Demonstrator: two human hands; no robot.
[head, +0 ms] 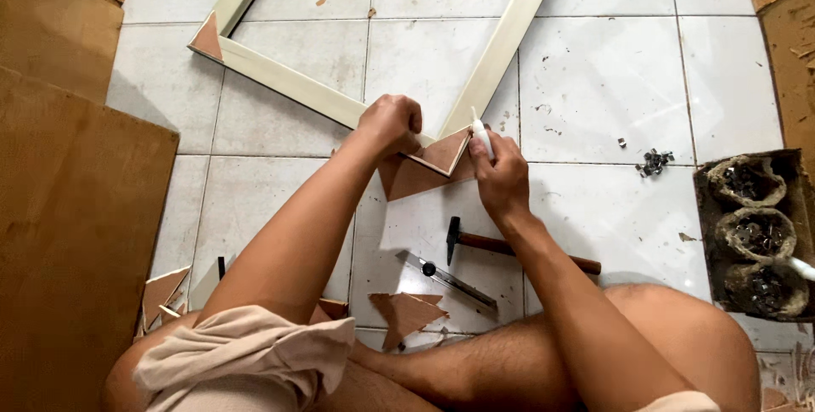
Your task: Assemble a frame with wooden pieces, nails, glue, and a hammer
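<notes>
Left hand (389, 123) fisted, pressing the frame corner (441, 151); right hand (501, 176) grips a white tube (481, 137) upright.

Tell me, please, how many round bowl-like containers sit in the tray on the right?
3, stacked in a column: top, middle, bottom. Each holds small dark metal bits.

The person's arms are bare from the shoulders down, with no sleeves, watch or rings visible on the left hand (389, 123) or right hand (501, 176). Pale beige cloth shorts (246, 348) cover the lap; the legs are bare and hairy.
</notes>
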